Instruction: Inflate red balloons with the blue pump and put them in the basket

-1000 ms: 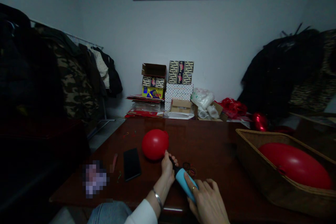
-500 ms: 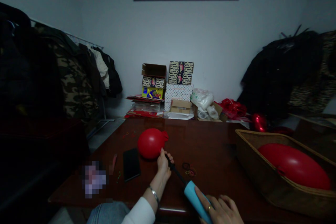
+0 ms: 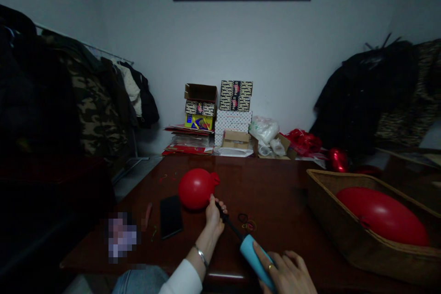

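Note:
A round, partly inflated red balloon (image 3: 195,189) rests just beyond my left hand (image 3: 215,215), with a knob-like bulge on its right side. Closed fingers of that hand pinch the balloon's neck around the black tip of a hand pump. From there the black rod runs down to the pump's light-blue barrel (image 3: 254,257). My right hand (image 3: 288,272), with a gold ring, grips this barrel near the bottom edge of the view. The pump's lower end is out of sight.
A wicker basket (image 3: 339,243) with a large red balloon (image 3: 382,216) stands at the right. Rubber bands (image 3: 248,224) lie beside the pump. A black phone (image 3: 171,217) lies left of my left hand. Stacked boxes (image 3: 233,121) stand behind the table (image 3: 268,183).
The whole view has shifted slightly to the left. Both hands keep their holds on the balloon neck and pump, with hardly any movement.

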The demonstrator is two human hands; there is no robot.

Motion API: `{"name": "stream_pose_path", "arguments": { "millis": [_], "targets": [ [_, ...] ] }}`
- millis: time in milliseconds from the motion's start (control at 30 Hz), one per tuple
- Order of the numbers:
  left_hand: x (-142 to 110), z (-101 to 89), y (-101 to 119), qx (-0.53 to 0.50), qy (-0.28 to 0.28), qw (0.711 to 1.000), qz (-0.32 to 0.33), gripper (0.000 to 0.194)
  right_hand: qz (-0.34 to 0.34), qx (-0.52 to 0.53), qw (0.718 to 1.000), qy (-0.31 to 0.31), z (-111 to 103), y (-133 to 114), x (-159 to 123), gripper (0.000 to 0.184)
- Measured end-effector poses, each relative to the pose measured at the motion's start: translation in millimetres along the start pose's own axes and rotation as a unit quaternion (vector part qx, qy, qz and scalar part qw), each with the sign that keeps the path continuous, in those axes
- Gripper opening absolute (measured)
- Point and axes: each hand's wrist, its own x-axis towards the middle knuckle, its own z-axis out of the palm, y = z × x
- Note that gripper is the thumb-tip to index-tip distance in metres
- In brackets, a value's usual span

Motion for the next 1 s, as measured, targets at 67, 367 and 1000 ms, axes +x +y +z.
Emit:
{"name": "stream_pose_path", "arguments": {
  "millis": [67, 367, 1000],
  "targets": [
    [-2.1, 0.0, -4.2, 0.003, -0.007, 1.000, -0.001, 0.036, 0.041, 0.016, 0.999, -0.006, -0.2, -8.4, 13.8, 0.063],
    [-10.6, 2.1, -10.5, 0.026, 0.000, 0.999, -0.025, 0.035, 0.121, 0.053, 0.984, -0.119, -0.5, -34.2, 57.3, 0.060],
    [-0.1, -1.5, -1.4, 0.028, 0.005, 1.000, -0.007, 0.035, 0.052, 0.009, 0.999, 0.011, 17.7, -25.2, 16.5, 0.068]
  ]
}}
